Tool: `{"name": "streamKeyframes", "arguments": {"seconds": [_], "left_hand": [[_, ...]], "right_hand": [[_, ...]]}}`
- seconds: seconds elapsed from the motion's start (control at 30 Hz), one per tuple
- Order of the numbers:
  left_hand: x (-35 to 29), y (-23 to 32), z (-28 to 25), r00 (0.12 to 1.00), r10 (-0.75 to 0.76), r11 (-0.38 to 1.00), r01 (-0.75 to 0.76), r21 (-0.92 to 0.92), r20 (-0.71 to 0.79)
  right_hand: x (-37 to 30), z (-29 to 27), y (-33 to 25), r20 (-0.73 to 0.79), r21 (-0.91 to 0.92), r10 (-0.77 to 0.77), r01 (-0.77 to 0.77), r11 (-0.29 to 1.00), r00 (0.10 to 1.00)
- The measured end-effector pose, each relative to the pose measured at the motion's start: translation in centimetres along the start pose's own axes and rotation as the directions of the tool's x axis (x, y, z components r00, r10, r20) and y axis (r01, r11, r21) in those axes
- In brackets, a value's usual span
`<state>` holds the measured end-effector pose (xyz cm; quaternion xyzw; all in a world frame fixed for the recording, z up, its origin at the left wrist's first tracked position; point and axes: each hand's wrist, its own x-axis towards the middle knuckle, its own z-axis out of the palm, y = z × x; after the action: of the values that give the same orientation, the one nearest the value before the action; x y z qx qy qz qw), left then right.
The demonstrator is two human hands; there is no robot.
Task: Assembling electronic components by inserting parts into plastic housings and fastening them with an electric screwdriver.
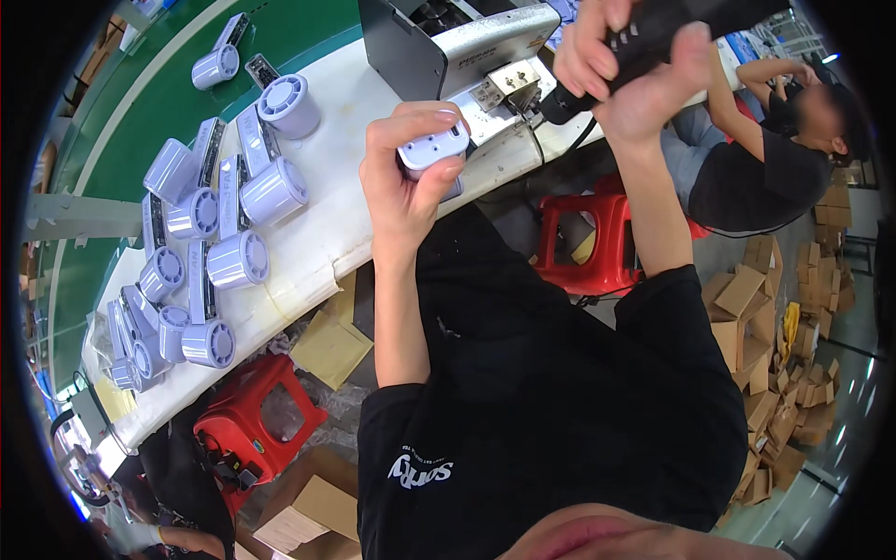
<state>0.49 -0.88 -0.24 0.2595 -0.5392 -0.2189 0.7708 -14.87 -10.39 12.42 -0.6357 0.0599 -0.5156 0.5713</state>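
My left hand (394, 177) is closed round a lavender plastic fan body (432, 147), whose end with small holes points up between thumb and fingers. In my right hand (639, 107) is a black electric screwdriver (665, 35), gripped along its thick body. Its lower end hangs beside the metal block (515, 82) on the front of a screw feeder (495, 49); the bit itself is hard to make out. Left of my hands, several lavender handheld fans (274, 191) lie on the white tabletop (327, 201), their dark-edged handles pointing away from me.
A green belt (308, 42) runs behind the white tabletop. Red stools (588, 266) stand below its near edge. On the right, a seated person (761, 177) in black is close by, with cardboard boxes (747, 308) piled on the floor. Another person's gloved hand (131, 534) shows lower left.
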Motion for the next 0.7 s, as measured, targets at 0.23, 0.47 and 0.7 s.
{"name": "streamKeyframes", "arguments": {"seconds": [0.23, 0.47, 0.7], "left_hand": [[0.0, 0.1, -0.1, 1.000, -0.014, 1.000, 0.014, -0.005, 0.006], [0.0, 0.0, 0.0, 0.999, -0.035, 0.999, 0.035, 0.000, 0.012], [-0.2, 0.4, 0.1, 0.995, -0.100, 0.995, 0.100, -0.017, 0.011]], "right_hand": [[2.5, 3.5, -5.3, 0.117, 0.203, -0.058, 0.034, 0.979, 0.991], [2.9, 5.1, -4.5, 0.140, 0.249, -0.049, 0.012, 0.968, 0.989], [2.9, 5.9, -3.1, 0.156, 0.263, -0.021, -0.021, 0.964, 0.988]]}}
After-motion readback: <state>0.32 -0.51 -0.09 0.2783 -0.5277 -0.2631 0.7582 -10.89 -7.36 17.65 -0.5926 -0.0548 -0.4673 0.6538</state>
